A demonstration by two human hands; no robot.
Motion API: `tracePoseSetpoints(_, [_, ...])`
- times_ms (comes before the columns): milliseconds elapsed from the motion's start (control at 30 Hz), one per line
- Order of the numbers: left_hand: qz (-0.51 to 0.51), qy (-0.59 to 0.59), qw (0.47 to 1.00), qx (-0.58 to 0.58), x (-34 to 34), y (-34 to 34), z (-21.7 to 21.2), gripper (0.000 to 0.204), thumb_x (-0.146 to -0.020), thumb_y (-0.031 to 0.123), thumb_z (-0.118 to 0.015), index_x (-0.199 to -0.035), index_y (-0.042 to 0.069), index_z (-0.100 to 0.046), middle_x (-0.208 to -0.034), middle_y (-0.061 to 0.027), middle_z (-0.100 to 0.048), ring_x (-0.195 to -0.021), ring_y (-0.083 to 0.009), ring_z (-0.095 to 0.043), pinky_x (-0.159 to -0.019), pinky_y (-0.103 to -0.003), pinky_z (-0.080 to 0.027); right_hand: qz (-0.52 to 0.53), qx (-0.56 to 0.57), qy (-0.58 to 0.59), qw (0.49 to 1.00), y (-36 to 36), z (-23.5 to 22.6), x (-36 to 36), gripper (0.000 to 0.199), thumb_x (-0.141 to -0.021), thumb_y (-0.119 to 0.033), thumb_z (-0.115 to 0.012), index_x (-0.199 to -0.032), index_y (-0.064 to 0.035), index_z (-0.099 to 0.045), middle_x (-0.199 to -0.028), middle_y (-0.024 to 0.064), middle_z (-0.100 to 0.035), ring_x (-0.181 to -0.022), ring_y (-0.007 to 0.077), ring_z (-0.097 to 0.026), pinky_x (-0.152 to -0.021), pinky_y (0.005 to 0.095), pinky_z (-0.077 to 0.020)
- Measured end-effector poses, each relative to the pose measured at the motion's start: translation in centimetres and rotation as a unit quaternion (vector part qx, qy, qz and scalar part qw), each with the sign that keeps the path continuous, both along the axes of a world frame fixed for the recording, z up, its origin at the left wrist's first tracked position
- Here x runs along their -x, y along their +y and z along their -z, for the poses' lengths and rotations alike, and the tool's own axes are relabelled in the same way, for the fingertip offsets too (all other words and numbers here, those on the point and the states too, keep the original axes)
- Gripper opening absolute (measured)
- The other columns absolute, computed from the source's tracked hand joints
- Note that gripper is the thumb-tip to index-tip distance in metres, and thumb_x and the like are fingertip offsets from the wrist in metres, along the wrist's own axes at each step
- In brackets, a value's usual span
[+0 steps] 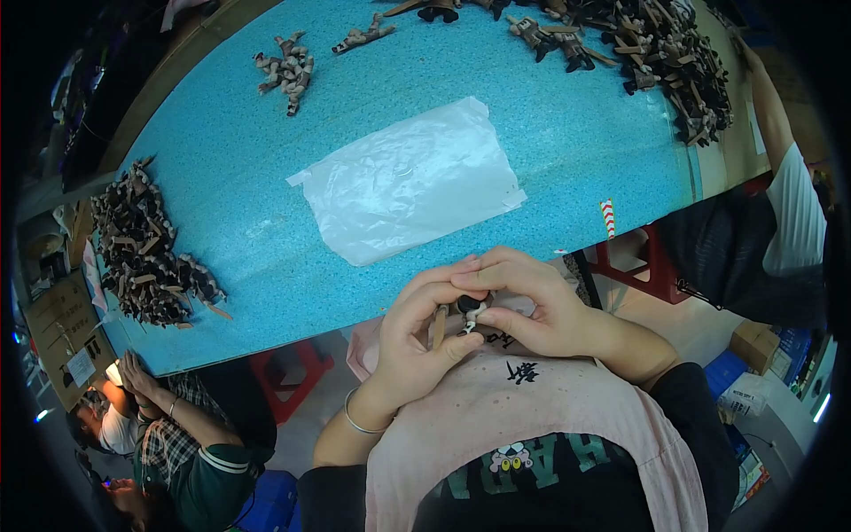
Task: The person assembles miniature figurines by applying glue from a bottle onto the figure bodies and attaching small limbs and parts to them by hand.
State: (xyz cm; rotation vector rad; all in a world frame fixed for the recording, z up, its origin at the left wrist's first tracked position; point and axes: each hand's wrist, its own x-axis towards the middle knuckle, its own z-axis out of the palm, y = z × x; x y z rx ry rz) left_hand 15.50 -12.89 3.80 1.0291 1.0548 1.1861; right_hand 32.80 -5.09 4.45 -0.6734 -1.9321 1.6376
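Close to my apron, just off the table's near edge, both hands close around a small toy figure (470, 306). Its dark top and pale, black-marked parts show between my fingers. A flat brown piece (439, 326) stands up beside it, within my left hand (417, 324); whether it is joined to the figure I cannot tell. My right hand (532, 297) presses the figure with its thumb, its fingers curled over the top to meet the left fingertips. The underside of the figure is hidden by my palms.
A clear plastic sheet (412, 182) lies on the blue tabletop (239, 168). Figures are heaped at left (142, 253) and far right (678, 66), with several loose ones (288, 71) at the back. Other people sit at both sides. Red stools (292, 381) stand below the table.
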Motion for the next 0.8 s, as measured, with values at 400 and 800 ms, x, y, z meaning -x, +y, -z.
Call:
tracePoseSetpoints(400, [-0.016, 0.021, 1.000, 0.001, 0.4, 0.4, -0.1, 0.034, -0.076, 0.016, -0.072, -0.104, 0.000, -0.061, -0.119, -0.0141, -0.054, -0.119, -0.0287, -0.049, -0.098, -0.038, -0.039, -0.021, 0.006, -0.044, 0.999, 0.3, -0.4, 0.4, 0.045, -0.080, 0.000, -0.060, -0.123, -0.0017, -0.050, -0.119, 0.0132, -0.055, -0.114, 0.0274, -0.051, -0.097, 0.0380, -0.0390])
tracePoseSetpoints(800, [-0.150, 0.015, 0.989, -0.009, 7.1, -0.9, -1.6, 0.035, -0.076, 0.004, -0.068, -0.110, -0.001, -0.059, -0.125, -0.0129, -0.048, -0.113, -0.0199, -0.049, -0.096, -0.034, -0.039, 0.070, 0.099, -0.077, 0.990, -0.7, 1.5, 1.4, 0.030, -0.086, 0.000, -0.052, -0.116, 0.0018, -0.052, -0.099, 0.0118, -0.061, -0.088, 0.0167, -0.059, -0.078, 0.0282, -0.0475])
